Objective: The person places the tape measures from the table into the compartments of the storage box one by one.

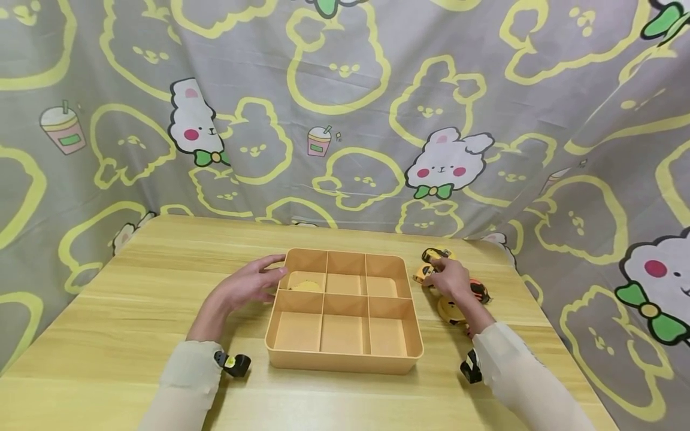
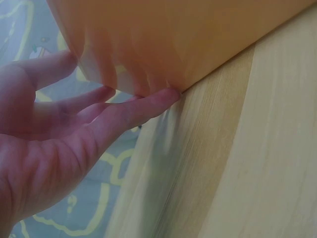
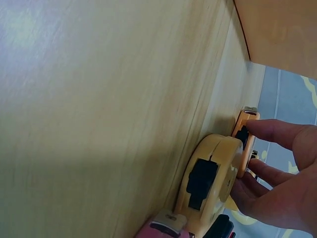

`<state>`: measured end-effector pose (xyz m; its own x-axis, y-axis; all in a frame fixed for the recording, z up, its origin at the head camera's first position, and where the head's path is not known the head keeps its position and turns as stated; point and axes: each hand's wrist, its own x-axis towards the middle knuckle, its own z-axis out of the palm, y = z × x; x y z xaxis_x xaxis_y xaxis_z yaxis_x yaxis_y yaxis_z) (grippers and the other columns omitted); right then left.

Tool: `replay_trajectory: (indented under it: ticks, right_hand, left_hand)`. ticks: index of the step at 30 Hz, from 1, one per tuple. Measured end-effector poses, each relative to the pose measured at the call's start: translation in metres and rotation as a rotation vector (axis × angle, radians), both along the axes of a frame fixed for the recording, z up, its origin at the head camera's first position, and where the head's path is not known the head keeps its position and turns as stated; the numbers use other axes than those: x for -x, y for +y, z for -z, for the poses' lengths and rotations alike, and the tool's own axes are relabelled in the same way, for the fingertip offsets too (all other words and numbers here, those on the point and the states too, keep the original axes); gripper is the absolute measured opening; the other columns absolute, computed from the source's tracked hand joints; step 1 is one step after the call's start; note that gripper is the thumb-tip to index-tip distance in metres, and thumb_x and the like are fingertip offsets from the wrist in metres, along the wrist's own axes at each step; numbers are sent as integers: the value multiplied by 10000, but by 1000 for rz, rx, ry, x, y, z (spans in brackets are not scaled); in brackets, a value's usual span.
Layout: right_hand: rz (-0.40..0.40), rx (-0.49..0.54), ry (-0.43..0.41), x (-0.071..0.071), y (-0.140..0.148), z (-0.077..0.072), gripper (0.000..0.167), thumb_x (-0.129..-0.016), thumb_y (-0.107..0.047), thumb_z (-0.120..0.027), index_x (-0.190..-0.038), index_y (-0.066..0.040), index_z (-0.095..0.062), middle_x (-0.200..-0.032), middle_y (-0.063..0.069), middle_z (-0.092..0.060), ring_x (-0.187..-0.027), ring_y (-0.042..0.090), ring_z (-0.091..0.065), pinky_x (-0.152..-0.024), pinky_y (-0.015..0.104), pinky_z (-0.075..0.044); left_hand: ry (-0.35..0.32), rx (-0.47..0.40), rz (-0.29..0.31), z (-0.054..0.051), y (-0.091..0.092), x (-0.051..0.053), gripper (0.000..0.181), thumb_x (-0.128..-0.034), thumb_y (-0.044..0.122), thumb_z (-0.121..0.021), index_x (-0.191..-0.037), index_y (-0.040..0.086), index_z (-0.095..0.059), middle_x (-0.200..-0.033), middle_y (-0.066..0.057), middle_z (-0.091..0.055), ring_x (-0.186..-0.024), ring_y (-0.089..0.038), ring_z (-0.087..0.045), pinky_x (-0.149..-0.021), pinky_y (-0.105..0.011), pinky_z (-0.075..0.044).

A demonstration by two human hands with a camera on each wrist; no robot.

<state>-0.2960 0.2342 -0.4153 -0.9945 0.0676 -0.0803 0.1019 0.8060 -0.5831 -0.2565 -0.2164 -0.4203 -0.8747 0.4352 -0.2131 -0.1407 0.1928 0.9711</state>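
An orange tray [image 1: 345, 361] with six compartments lies on the table, a yellow object [image 1: 306, 286] in its back left one. My left hand [image 1: 250, 284] touches the tray's left side, fingers extended; the left wrist view shows fingertips of this hand [image 2: 74, 119] against the tray wall [image 2: 173, 39]. Right of the tray, among several tape measures, my right hand [image 1: 453, 280] pinches an orange tape measure [image 1: 423, 274]. In the right wrist view, the thumb of that hand [image 3: 282, 183] rests on the orange tape measure [image 3: 241, 130], beside a round yellow one [image 3: 225, 153].
A black-and-yellow tape measure [image 1: 433, 254] lies behind the right hand, a red-and-black one [image 1: 478, 291] to its right. The right wrist view shows a pink one [image 3: 158, 229] at the bottom. A patterned curtain [image 1: 345, 131] hangs around the table's back and sides.
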Motion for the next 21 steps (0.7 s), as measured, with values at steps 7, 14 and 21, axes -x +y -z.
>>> replay_trajectory:
  ticks: [7,14,21]
  right_hand:
    - [-12,-23,13,-2,1,0,646,-833,-185,-753,-1412,26,-559,-1401,277,-580,-1216,459,-561,-977,545,-516]
    - [-36,-25,48,-7,-1,2,618,-804,-167,-780,-1350,58,-595,-1417,248,-583,-1163,441,-604,-955,545,-527]
    - [-44,-39,71,-10,-1,6,598,-790,-175,-800,-1314,54,-623,-1333,277,-626,-1140,447,-617,-928,543,-536]
  left_hand:
    - [-5,-1,-3,0,0,0,726,-1080,339,-493,-1629,72,-100,-1613,-315,-261,-1499,-496,-248,-1101,-619,-444]
    - [-3,9,2,-1,1,-1,721,-1082,339,-489,-1630,74,-101,-1606,-318,-274,-1493,-495,-265,-1106,-617,-440]
    - [-1,10,-3,-2,1,-2,724,-1079,339,-497,-1630,77,-107,-1602,-325,-271,-1489,-505,-267,-1098,-612,-451]
